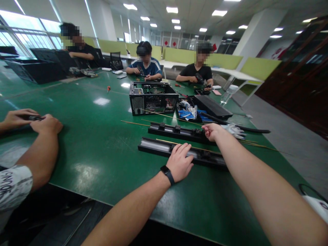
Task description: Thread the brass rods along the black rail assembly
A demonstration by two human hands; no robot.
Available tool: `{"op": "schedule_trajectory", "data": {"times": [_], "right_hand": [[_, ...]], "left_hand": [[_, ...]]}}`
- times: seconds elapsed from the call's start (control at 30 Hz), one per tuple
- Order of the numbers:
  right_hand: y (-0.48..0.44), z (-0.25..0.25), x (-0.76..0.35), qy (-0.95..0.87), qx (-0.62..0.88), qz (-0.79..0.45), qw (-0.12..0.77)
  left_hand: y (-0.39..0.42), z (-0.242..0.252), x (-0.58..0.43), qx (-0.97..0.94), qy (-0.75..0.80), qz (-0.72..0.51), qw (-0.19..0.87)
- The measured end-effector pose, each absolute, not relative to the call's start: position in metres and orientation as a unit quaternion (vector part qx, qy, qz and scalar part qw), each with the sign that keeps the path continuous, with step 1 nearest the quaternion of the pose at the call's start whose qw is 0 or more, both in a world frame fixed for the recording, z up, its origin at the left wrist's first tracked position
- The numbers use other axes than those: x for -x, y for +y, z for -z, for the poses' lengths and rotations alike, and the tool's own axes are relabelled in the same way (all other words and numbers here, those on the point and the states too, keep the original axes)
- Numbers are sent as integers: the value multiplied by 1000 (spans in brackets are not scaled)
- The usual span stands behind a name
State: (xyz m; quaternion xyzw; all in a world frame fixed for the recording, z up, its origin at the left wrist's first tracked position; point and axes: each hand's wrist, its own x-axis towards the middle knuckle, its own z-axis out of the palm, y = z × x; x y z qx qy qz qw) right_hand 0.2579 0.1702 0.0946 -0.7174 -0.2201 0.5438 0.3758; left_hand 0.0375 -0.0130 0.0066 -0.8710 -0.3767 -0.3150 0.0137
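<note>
My left hand (180, 162) lies with its fingers spread on the near long black channel-shaped bar (155, 145). A thin brass-coloured rod (164, 141) lies along that bar, partly behind my fingers. Over the right end of the far black bar (167, 130), my right hand (210, 131) is closed in a pinch on another thin brass-coloured rod (174, 117), which slants up and left from my fingers. Small black blocks (177, 128) sit on the far bar. More thin rods (134, 123) stick out at its left, and others (258, 144) lie to the right.
Behind the bars stand an open black computer case (153, 102) and a box with blue-and-white gloves (188, 112). White gloves (233, 130) and a black tube (248, 129) lie right. A co-worker's hands (48, 123) hold a small dark part at left. Several people sit across the green table (102, 153).
</note>
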Motion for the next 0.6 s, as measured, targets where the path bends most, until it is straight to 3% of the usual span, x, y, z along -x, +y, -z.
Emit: {"op": "schedule_trajectory", "data": {"times": [0.6], "right_hand": [[167, -93, -256, -228, 735, -520, 370]], "left_hand": [[-14, -9, -37, 872, -383, 304, 4]]}}
